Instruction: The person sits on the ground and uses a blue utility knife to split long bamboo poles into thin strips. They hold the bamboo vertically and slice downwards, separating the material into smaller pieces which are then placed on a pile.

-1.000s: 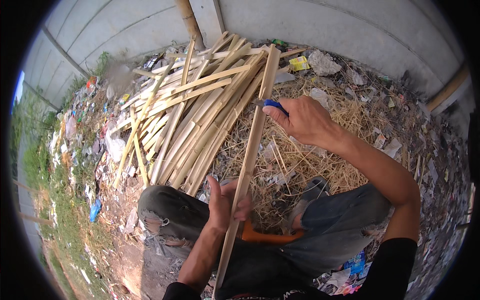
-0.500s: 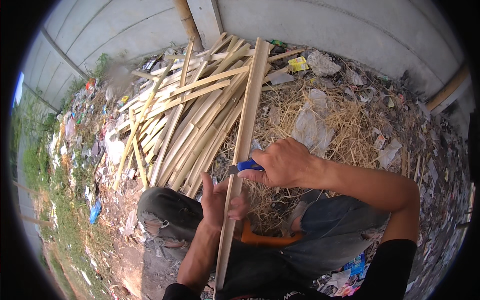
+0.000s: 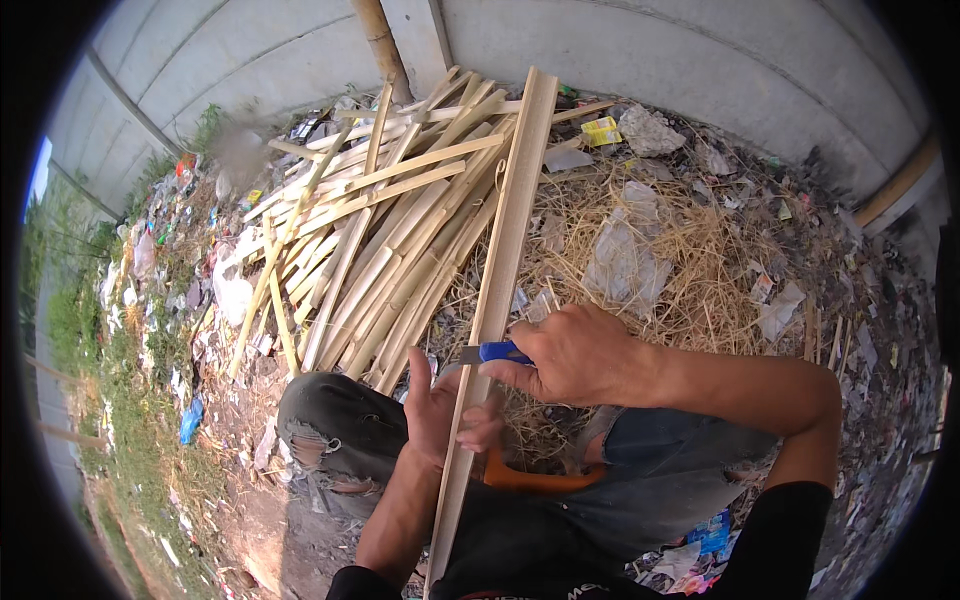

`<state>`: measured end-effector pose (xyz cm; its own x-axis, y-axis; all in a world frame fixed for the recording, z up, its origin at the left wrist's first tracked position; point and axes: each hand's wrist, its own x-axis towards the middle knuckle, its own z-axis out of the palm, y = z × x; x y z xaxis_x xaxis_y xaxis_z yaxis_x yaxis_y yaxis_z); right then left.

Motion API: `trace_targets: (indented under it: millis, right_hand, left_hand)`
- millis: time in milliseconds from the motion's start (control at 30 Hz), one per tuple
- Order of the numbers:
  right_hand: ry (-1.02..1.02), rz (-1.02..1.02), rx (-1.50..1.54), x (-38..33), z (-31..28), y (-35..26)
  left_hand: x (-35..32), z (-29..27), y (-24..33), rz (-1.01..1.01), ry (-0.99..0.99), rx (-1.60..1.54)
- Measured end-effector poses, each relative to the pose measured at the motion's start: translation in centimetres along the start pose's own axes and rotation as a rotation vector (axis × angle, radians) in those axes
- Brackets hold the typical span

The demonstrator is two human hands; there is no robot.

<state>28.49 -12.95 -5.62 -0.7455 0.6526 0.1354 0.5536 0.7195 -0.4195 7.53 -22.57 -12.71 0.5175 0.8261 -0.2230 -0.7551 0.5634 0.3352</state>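
A long split bamboo strip (image 3: 513, 210), its hollow face up, runs from my lap away toward the pile. My left hand (image 3: 432, 412) grips it from beneath near my knee, thumb along the left side and fingers round the right edge. My right hand (image 3: 583, 352) is closed on a blue utility knife (image 3: 503, 352). The knife's blade lies across the strip, just beyond my left thumb. A small curl stands on the strip's left edge farther up.
A heap of bamboo strips (image 3: 385, 235) lies ahead to the left. Dry straw (image 3: 690, 265) and litter cover the ground at right. An orange curved handle (image 3: 540, 478) sits between my legs. A concrete wall (image 3: 640, 50) and a bamboo post (image 3: 383, 45) stand behind.
The knife in my right hand has slid slightly down along the strip, toward me. The strip's far end has shifted a little to the right. My left hand keeps its grip.
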Motion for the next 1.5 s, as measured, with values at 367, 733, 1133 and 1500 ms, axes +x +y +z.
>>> trace_targets:
  millis: [367,733,1133,1500]
  right_hand:
    - [0.148,0.034,0.000,0.5,-1.0,3.3]
    - [-0.073,0.162,0.063,0.0,-2.0,3.8]
    - [0.613,0.602,0.039,-0.5,-7.0,19.5]
    - [0.400,0.292,0.297,0.6,-6.0,10.4]
  left_hand:
    - [0.1,0.3,-0.8,-0.060,-0.014,-0.082]
    - [0.3,0.2,-1.8,-0.125,0.039,-0.121]
    - [-0.4,-0.3,-2.1,-0.149,0.030,0.346]
    - [0.8,-0.4,-1.9,0.056,0.221,0.566]
